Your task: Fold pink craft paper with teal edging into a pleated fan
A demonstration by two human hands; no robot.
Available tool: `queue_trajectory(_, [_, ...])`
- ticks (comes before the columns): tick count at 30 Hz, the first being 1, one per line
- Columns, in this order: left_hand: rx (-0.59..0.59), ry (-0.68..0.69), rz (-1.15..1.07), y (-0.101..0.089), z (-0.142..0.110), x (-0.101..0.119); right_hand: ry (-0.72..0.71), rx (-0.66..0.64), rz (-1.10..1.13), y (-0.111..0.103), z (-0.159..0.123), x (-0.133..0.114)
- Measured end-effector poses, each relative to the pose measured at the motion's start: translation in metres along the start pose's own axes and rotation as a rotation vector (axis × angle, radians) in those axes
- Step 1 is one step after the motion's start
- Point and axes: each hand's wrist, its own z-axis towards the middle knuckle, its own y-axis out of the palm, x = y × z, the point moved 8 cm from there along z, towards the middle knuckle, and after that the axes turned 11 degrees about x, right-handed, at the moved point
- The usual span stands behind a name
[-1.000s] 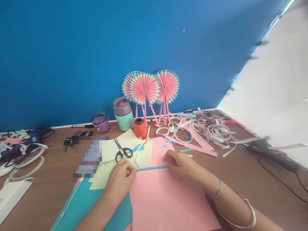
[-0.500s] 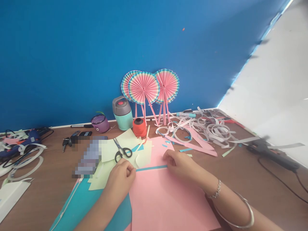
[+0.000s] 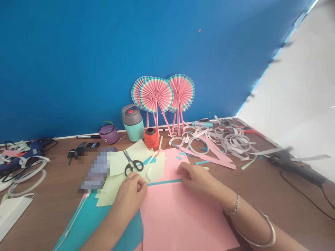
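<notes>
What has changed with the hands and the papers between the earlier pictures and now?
Only the camera's view has shifted very slightly; no thing visibly moved, and no new grasp or release shows. The left hand and right hand stay at either end of the visible blue strip along the pink sheet, and the scissors still lie on pale green paper.

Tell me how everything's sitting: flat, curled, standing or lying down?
Blue strip: straight
Left hand: curled
Right hand: curled
Front pink sheet: flat
Scissors: lying down
Flask: standing, lid on
Paper fans: standing, spread round
White strips: curled, tangled
Red spool: standing
Corded black tool: lying
</notes>
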Motion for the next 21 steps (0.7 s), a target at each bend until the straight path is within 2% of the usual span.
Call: queue_trajectory(21, [-0.017,0.011,0.032,0.0010,-0.0010,0.0026,-0.014,0.025,-0.006,0.0017,0.0012,0.0034])
